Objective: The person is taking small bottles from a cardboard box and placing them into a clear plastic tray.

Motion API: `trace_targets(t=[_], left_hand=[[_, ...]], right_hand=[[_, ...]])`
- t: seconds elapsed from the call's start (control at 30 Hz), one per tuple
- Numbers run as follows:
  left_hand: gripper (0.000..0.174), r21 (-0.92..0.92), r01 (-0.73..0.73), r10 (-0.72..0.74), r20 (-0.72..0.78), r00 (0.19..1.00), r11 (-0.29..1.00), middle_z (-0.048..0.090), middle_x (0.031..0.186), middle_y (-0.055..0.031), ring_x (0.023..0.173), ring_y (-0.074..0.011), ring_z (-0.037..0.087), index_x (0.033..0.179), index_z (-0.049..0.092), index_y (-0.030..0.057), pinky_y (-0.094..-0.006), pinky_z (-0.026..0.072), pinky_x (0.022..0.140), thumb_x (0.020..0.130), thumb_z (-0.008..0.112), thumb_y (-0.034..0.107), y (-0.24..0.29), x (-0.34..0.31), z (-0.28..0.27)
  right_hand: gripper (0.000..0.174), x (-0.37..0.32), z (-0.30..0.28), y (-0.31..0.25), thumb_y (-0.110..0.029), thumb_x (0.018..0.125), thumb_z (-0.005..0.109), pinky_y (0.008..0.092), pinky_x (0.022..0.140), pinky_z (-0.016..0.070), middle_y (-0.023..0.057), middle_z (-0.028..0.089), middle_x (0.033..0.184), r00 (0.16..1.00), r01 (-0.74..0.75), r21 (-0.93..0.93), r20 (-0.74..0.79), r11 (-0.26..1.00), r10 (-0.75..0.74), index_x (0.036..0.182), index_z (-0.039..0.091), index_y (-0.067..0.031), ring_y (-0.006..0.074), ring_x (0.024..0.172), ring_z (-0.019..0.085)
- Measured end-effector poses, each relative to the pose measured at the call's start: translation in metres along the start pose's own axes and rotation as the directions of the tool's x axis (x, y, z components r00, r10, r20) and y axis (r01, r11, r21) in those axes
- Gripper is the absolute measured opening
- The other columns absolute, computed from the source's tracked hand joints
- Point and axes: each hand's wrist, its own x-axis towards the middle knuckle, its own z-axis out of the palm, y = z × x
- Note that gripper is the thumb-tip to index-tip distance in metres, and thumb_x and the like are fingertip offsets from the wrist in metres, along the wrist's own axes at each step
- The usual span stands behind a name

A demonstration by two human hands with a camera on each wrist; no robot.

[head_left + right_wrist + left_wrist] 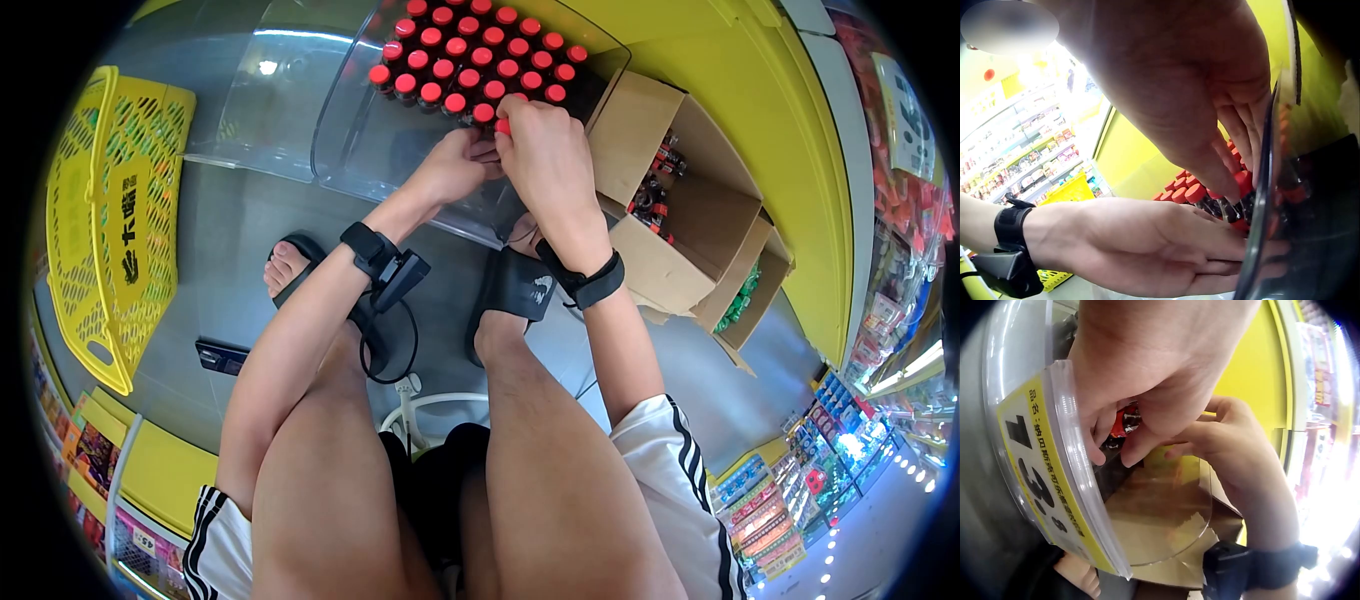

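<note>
Rows of small dark cola bottles with red caps stand upright in a clear plastic bin. My right hand reaches down over the bin's near side and pinches a cola bottle by its red cap, at the near edge of the rows. Just left of it, my left hand has its thumb and fingers around the lower part of a bottle, whose red and black label shows between them. In the right wrist view, the bin's wall overlaps the left fingertips.
An opened cardboard box at right holds more cola bottles, with green-capped bottles beside them. A yellow basket stands left; a phone lies on the floor. A price label fronts the bin. Stocked shelves line the right.
</note>
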Motion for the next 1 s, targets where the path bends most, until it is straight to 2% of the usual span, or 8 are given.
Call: trace_targets(t=[0.27,0.33,0.53,0.77,0.83,1.0], left_hand=[[0.067,0.018,0.031,-0.031,0.000,1.000,0.999,0.055,0.160,-0.0208,0.148,-0.0280,0.057,0.158,0.042,-0.0073,-0.0378,0.0514,0.119,0.093,0.050,-0.020,0.012,-0.009,0.005],[0.068,-0.114,0.056,-0.054,0.023,0.998,0.992,0.049,0.165,-0.0228,0.150,-0.0276,0.055,0.160,0.040,-0.0080,-0.0376,0.0486,0.121,0.093,0.046,-0.020,0.013,-0.010,0.005],[0.070,-0.220,0.064,-0.046,0.088,0.995,0.973,0.039,0.171,-0.0244,0.152,-0.0272,0.052,0.161,0.037,-0.0093,-0.0380,0.0471,0.123,0.092,0.038,-0.021,-0.006,0.002,-0.004],[0.071,-0.243,0.056,-0.032,0.101,0.994,0.968,0.041,0.170,-0.0233,0.151,-0.0277,0.053,0.161,0.037,-0.0090,-0.0388,0.0456,0.124,0.092,0.037,-0.022,0.000,-0.004,-0.002],[0.072,-0.236,0.084,-0.074,0.050,0.996,0.968,0.043,0.170,-0.0224,0.151,-0.0280,0.053,0.161,0.038,-0.0082,-0.0384,0.0464,0.122,0.091,0.037,-0.023,0.005,-0.007,0.000],[0.073,-0.225,0.065,-0.056,0.048,0.997,0.972,0.043,0.170,-0.0225,0.150,-0.0283,0.054,0.162,0.038,-0.0069,-0.0378,0.0478,0.119,0.090,0.037,-0.023,0.006,-0.008,0.002]], right_hand=[[0.017,0.000,-0.004,-0.003,-0.011,0.092,0.074,0.0516,0.079,0.0610,0.0190,0.078,0.096,0.999,-0.045,-0.062,-0.008,0.997,0.045,0.106,0.073,-0.0022,0.0419,0.091,0.076],[0.018,0.000,-0.005,-0.002,-0.012,0.091,0.075,0.0514,0.079,0.0611,0.0189,0.078,0.096,0.999,-0.043,-0.055,-0.007,0.998,0.043,0.106,0.073,-0.0023,0.0414,0.092,0.076],[0.022,0.001,-0.004,-0.002,-0.014,0.090,0.079,0.0510,0.081,0.0617,0.0188,0.079,0.098,0.998,-0.063,-0.044,-0.002,0.997,0.063,0.108,0.074,-0.0026,0.0407,0.093,0.077],[0.026,0.002,-0.009,-0.006,-0.016,0.089,0.081,0.0515,0.081,0.0614,0.0213,0.078,0.098,0.993,-0.121,0.000,0.019,0.993,0.121,0.109,0.073,-0.0029,0.0426,0.092,0.077],[0.026,0.002,-0.011,-0.007,-0.016,0.089,0.081,0.0516,0.081,0.0613,0.0213,0.078,0.097,0.993,-0.119,0.004,0.023,0.993,0.119,0.109,0.073,-0.0030,0.0428,0.092,0.077],[0.025,0.001,-0.010,-0.006,-0.016,0.089,0.081,0.0520,0.081,0.0610,0.0212,0.077,0.096,0.993,-0.116,0.006,0.024,0.993,0.116,0.109,0.072,-0.0033,0.0431,0.093,0.076]])
